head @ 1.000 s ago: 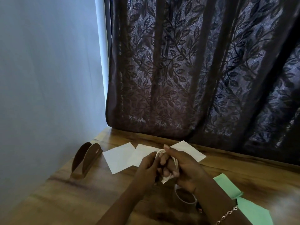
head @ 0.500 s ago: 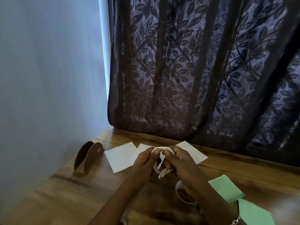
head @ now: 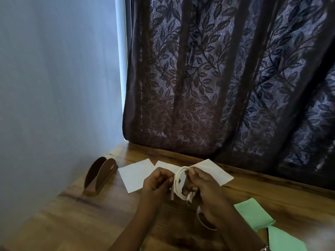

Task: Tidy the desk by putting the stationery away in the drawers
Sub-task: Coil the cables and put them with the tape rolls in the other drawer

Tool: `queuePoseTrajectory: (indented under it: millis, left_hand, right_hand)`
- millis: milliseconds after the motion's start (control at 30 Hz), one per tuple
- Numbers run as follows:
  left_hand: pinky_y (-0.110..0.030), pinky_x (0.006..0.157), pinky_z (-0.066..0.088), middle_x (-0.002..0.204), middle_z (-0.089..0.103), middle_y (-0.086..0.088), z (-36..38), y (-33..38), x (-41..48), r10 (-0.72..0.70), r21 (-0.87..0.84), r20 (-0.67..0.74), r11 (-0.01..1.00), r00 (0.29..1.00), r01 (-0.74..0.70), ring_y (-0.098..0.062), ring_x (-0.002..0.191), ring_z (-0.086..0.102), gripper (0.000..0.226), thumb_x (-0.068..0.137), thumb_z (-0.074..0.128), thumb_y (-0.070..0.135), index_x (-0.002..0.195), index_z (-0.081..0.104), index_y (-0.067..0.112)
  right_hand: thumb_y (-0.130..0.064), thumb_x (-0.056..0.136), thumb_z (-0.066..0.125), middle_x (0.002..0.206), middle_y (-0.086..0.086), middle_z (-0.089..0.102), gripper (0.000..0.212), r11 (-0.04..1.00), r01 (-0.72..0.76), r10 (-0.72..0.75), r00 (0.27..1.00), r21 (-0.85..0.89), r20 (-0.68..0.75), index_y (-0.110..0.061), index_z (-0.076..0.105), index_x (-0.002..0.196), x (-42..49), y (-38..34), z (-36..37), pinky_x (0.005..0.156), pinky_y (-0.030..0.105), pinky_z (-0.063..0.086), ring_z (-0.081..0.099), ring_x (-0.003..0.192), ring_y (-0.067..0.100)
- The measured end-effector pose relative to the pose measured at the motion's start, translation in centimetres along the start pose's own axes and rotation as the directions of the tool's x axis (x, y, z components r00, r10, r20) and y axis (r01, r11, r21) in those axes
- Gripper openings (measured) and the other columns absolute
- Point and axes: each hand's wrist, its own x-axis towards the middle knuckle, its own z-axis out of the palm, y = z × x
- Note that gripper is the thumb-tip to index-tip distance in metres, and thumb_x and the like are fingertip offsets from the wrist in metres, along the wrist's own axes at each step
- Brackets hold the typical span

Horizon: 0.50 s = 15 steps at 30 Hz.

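Right hand [head: 204, 185]: fingers curled round coiled white cable [head: 178, 180], held above desk [head: 72, 214]. Left hand [head: 155, 182]: pinching the coil's opposite side. Change: cord, bunched a second ago, now a neat loop, probably drawer-ready. White papers [head: 136, 174] and green papers [head: 253, 214] lie beyond; no drawer visible.

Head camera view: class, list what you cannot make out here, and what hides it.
Drawers: none in the head view; the wooden desk front lies below the frame's edge.
White ring-shaped object: mostly covered by the right hand and wrist; identity unclear.
Pale green paper sheets: the nearer one is cut off by the bottom edge.
White coiled cable: connector type too small to tell.
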Motion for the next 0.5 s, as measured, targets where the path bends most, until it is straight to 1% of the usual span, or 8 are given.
queuePoseTrajectory:
  millis: [67,133,200,233,300,400,467,500]
  left_hand:
    - [-0.017,0.066,0.053,0.085,0.07,-0.007,-0.1,-0.2,0.0,0.008,0.017,0.0,1.0,1.0,-0.008,-0.017,0.077,0.068,0.021,0.088,0.051,-0.006,0.083,0.063,0.011]
    - [-0.011,0.057,0.048,0.083,0.07,-0.007,-0.1,-0.2,-0.1,0.012,0.062,0.001,0.998,1.0,-0.012,-0.007,0.067,0.067,0.023,0.087,0.052,-0.007,0.083,0.065,0.012]
    - [-0.011,0.052,0.047,0.078,0.069,-0.006,-0.1,-0.2,0.0,0.005,0.103,-0.004,0.995,1.0,-0.005,-0.008,0.061,0.065,0.026,0.087,0.053,-0.007,0.079,0.067,0.014]
    - [-0.014,0.055,0.051,0.077,0.07,-0.003,-0.1,-0.1,0.1,-0.001,0.127,-0.013,0.992,1.0,0.003,-0.011,0.063,0.066,0.028,0.087,0.054,-0.005,0.078,0.067,0.017]
    - [-0.022,0.069,0.057,0.079,0.071,0.002,0.0,0.2,0.2,-0.028,0.115,-0.04,0.993,0.999,0.032,-0.015,0.073,0.068,0.029,0.09,0.053,0.003,0.076,0.068,0.023]
    - [-0.023,0.08,0.054,0.085,0.073,0.003,0.6,0.9,-0.3,-0.153,-0.048,-0.024,0.987,0.988,0.151,-0.013,0.083,0.069,0.022,0.091,0.051,0.028,0.079,0.069,0.023]
    - [-0.018,0.079,0.053,0.091,0.072,0.004,0.9,0.9,-0.6,-0.109,0.055,0.034,0.993,0.993,0.107,-0.011,0.085,0.068,0.018,0.083,0.058,0.034,0.089,0.068,0.021]
    - [-0.015,0.078,0.052,0.095,0.071,0.003,1.0,0.7,-0.7,-0.079,0.139,0.049,0.988,0.996,0.072,-0.01,0.086,0.068,0.017,0.082,0.062,0.028,0.096,0.067,0.019]
  right_hand:
    - [-0.026,0.095,0.047,0.064,0.001,0.056,0.027,1.0,0.0,0.0,1.0,0.006,0.002,-0.01,0.061,0.111,0.2,0.1,0.0,0.065,0.028,0.047,0.053,0.058,0.011]
    - [-0.027,0.095,0.047,0.063,-0.001,0.053,0.025,1.0,0.013,-0.013,1.0,-0.014,0.007,-0.01,0.063,0.104,0.3,0.3,0.0,0.065,0.028,0.045,0.051,0.058,0.011]
    - [-0.028,0.095,0.046,0.066,-0.001,0.054,0.023,0.998,0.028,-0.028,1.0,-0.056,0.013,-0.012,0.063,0.098,0.4,0.4,0.0,0.067,0.028,0.045,0.051,0.061,0.011]
    - [-0.028,0.095,0.045,0.07,-0.002,0.055,0.023,0.996,0.036,-0.035,0.999,-0.076,0.012,-0.014,0.062,0.099,0.4,0.4,0.0,0.068,0.027,0.046,0.053,0.064,0.012]
    - [-0.031,0.096,0.043,0.082,-0.001,0.061,0.023,0.989,0.062,-0.063,0.998,-0.134,-0.003,-0.018,0.061,0.104,0.5,0.3,0.0,0.073,0.024,0.05,0.059,0.076,0.013]
    - [-0.036,0.096,0.041,0.114,0.0,0.062,0.034,0.969,0.086,-0.096,0.995,-0.23,-0.035,-0.021,0.054,0.123,0.7,0.3,-0.3,0.09,0.032,0.051,0.06,0.101,0.018]
    - [-0.037,0.096,0.039,0.125,-0.001,0.056,0.037,0.954,0.079,-0.091,0.995,-0.288,-0.027,-0.021,0.049,0.128,0.8,0.3,-0.3,0.1,0.038,0.046,0.056,0.111,0.02]
    - [-0.037,0.097,0.039,0.127,-0.001,0.054,0.038,0.945,0.073,-0.085,0.996,-0.319,-0.024,-0.021,0.048,0.13,0.9,0.3,-0.2,0.103,0.039,0.044,0.054,0.115,0.02]
